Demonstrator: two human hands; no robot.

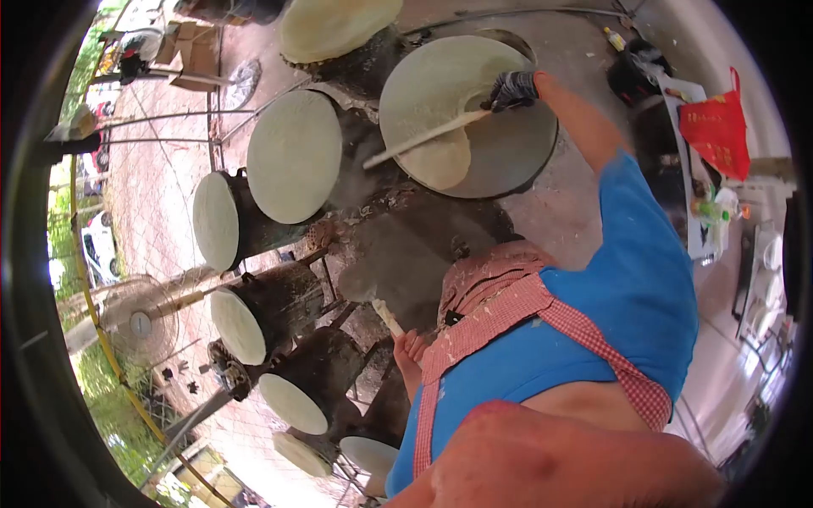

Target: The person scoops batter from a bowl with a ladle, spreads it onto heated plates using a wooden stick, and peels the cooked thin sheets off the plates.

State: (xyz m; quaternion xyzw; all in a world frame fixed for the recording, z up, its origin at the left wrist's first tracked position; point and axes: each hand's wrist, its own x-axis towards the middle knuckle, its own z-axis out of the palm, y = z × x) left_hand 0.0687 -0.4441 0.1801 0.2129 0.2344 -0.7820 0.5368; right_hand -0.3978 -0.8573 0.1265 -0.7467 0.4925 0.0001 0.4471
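My right hand (512,91), in a dark glove, grips a long pale wooden stick (423,140) lying across a large round griddle (517,144). Pale batter (423,85) covers the griddle's left and upper part, with a rounded patch under the stick; grey surface shows at the lower right. Lower down, beside my checked apron (483,326), my bare left hand (411,347) is closed round a short stick (388,317) with a pale, crusted end. That stick's tip is off the griddles, over a dark, hazy area.
Several more round griddles with pale sheets, including one at upper left (295,157) and one below it (241,326), curve down the left side. A fan (140,324) stands at far left. A red bag (717,135) hangs by a white table (699,229) at right. A cardboard box (196,55) is at top left.
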